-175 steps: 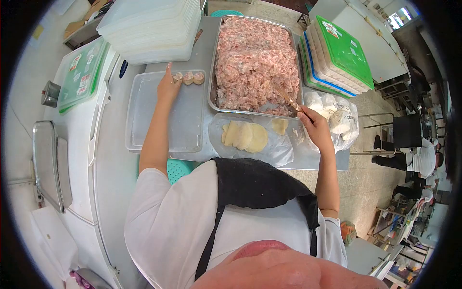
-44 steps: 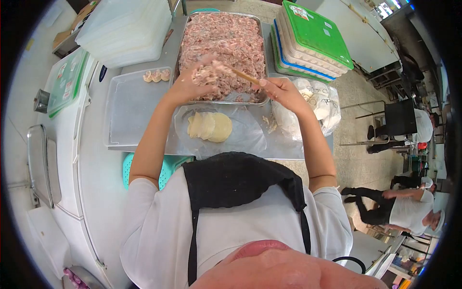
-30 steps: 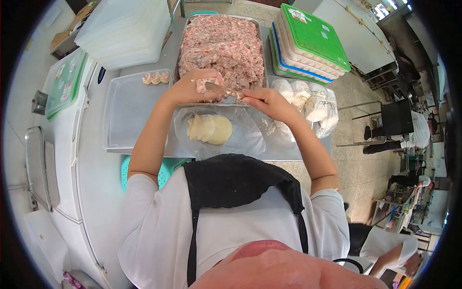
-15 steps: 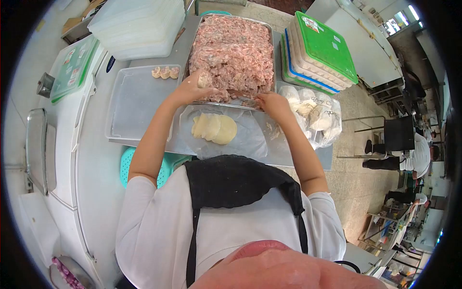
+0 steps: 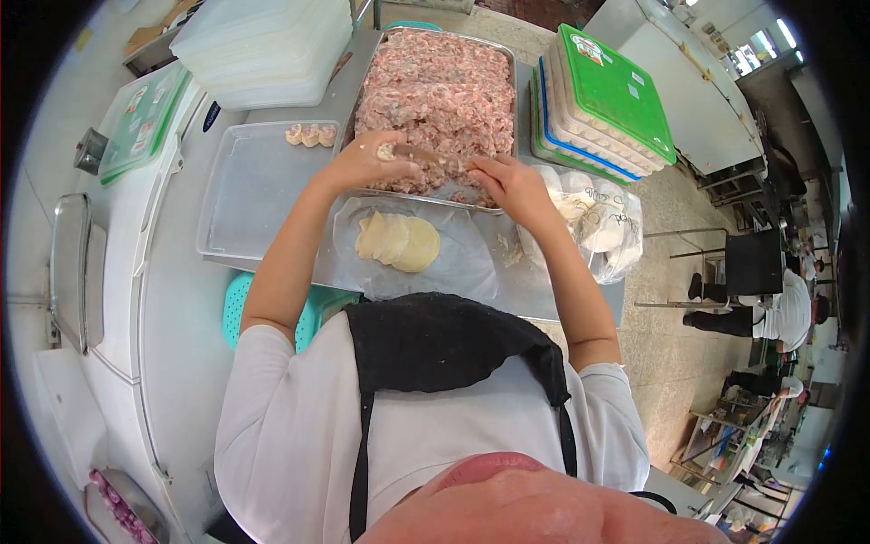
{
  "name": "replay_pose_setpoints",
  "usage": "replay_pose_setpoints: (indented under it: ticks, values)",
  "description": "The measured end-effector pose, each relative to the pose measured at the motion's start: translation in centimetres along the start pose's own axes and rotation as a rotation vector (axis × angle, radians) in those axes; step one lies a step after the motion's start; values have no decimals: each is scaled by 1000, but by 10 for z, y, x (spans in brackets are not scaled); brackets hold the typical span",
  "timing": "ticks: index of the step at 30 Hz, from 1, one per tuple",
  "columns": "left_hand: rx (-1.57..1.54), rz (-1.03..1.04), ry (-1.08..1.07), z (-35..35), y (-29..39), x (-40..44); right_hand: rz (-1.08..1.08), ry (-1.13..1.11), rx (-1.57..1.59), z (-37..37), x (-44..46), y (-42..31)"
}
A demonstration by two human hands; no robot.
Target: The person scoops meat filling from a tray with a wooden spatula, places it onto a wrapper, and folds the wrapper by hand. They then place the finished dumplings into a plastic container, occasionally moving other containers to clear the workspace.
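Pink minced filling (image 5: 435, 91) heaps up in a metal tray (image 5: 453, 191) at the far middle of the grey desk (image 5: 594, 297), with a bare patch along the tray's near edge. Over that edge, the left hand (image 5: 367, 161) cups a small filled wrapper (image 5: 385, 151), fingers curled around it and thumb held apart. The right hand (image 5: 509, 184) pinches the handle end of a flat spatula (image 5: 420, 154), whose blade points left towards the wrapper; whether they touch is too small to tell.

Just nearer than the tray, a fanned pile of round yellow wrappers (image 5: 415, 245) lies on a clear plastic sheet (image 5: 473, 265). To the left, three dumplings (image 5: 310, 136) sit side by side along the far edge of a shallow translucent container (image 5: 258, 199). On the right, a knobbly plastic bag (image 5: 605, 227) rests just nearer than a stack of green-lidded boxes (image 5: 605, 95).
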State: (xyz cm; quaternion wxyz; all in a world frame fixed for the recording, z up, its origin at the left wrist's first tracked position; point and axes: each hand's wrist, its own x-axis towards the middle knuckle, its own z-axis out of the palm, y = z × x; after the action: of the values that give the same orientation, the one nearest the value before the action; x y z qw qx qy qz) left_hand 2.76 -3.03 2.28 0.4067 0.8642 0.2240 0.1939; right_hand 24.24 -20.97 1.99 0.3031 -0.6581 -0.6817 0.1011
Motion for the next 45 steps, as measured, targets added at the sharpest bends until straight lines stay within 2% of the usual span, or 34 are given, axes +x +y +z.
replay_pose_setpoints:
  ticks: [1, 3, 4, 5, 7, 8, 9, 10, 11, 12, 13, 14, 15, 16, 18, 19, 20, 21, 22, 24, 26, 28, 30, 31, 33, 34, 36, 40, 42, 44, 45]
  values:
    - [3, -1, 6, 3, -12, 5, -16, 158, -231, -2, 1, -11]
    - [-103, -52, -104, 11, -43, 15, -22, 136, -206, 17, 4, -6]
    - [-104, -56, -106, 9, -35, 14, -18, 116, -181, 28, 0, 0]
    - [15, -102, -177, 6, -26, 14, -12, 115, -178, 35, -4, 14]
    - [136, -141, -238, 3, -18, 10, 169, -147, -478, 29, -2, 42]
    - [-127, -222, -188, 1, -16, 2, 170, -141, -478, 23, -5, 48]
    - [-389, -299, -144, 0, -15, -2, 200, -76, -337, 12, -8, 43]
    - [-390, -294, -151, -2, -12, -3, 225, -15, -201, 0, -9, 36]
    - [-301, -127, -91, -4, -9, -4, 234, -15, -205, -9, -11, 26]
    - [-214, 38, -27, -5, -5, -4, 242, -12, 24, -19, -10, 11]
    - [-222, 39, -27, -7, -1, -3, 245, -9, 252, -24, -9, 1]
    - [-202, 112, -77, -8, 5, -3, 248, -15, 247, -22, -9, -6]
    - [-180, 186, -126, -9, 8, -2, 130, -31, 178, -17, -6, -13]
    - [-183, 187, -122, -10, 9, 0, 9, -45, 109, -12, -3, -20]
    - [-92, 53, -206, -10, 10, 3, -19, -24, 176, -9, 0, -29]
    - [-94, 53, -199, -6, 9, 2, 30, -12, -49, -22, 5, -42]
    - [25, 6, 1, 1, 5, -1, 74, 1, -274, -29, 8, -50]
    - [145, -44, 200, 6, -1, -3, 66, -2, -275, -26, 9, -53]
    - [146, -46, 203, 6, -12, 1, 34, 44, -302, -20, 8, -56]
    - [36, 102, 65, -3, -28, 13, 10, 92, -329, -12, 6, -53]
    - [-60, 61, 87, -1, -30, 11, -52, 133, -136, -15, 10, -38]
    - [-151, 18, 112, -3, -20, 6, -9, 175, -95, -27, 11, -33]
    - [-834, -65, -41, -7, -11, 3, 38, 222, -52, -33, 12, -36]
    - [-834, -62, -44, -7, -14, 3, 57, 234, -102, -35, 12, -38]
    - [-1164, -36, -120, -7, -20, 0, 78, 245, -152, -36, 11, -43]
    - [-1163, -36, -122, -5, -21, 1, 72, 247, -161, -34, 11, -47]
    - [-1435, -24, -156, -2, -19, 4, 67, 251, -170, -30, 11, -54]
    - [-1551, -5, -190, 8, -28, 8, 21, 330, -162, -13, 10, -59]
    - [-1520, -133, -104, 13, -33, 9, -9, 363, -147, 6, 7, -38]
    - [-1523, -170, -120, 13, -20, 8, 75, 178, -276, 34, 4, 1]
    - [-1525, -201, -136, 13, -14, 7, 79, 181, -274, 35, -2, 15]
